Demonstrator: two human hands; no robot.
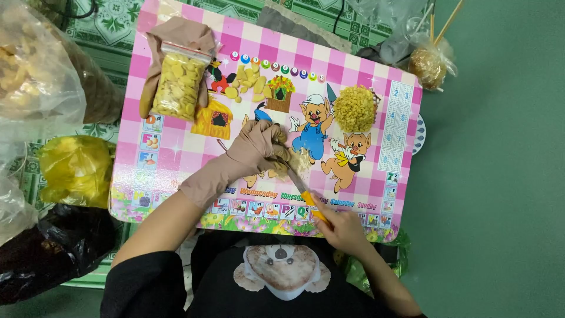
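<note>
Chips (297, 160), pale and crumbly, are lying in a small heap near the middle of the pink checked board (176, 159), and from the head camera I am seeing my gloved left hand (259, 147) closing down over them, fingers curled to pin the heap in place. My bare right hand (341, 227) is gripping the yellow handle of a knife (299, 185), its blade angling up into the heap just beside the gloved fingers. I am judging these pieces light, dry and brittle, likely to shatter or skid, so pressing from above with fingertips clear of the edge looks the safest hold. Farther up the board I am noticing a clear bag of yellow slices (176, 85), some loose slices (250, 82) and a mound of chopped bits (355, 108).
</note>
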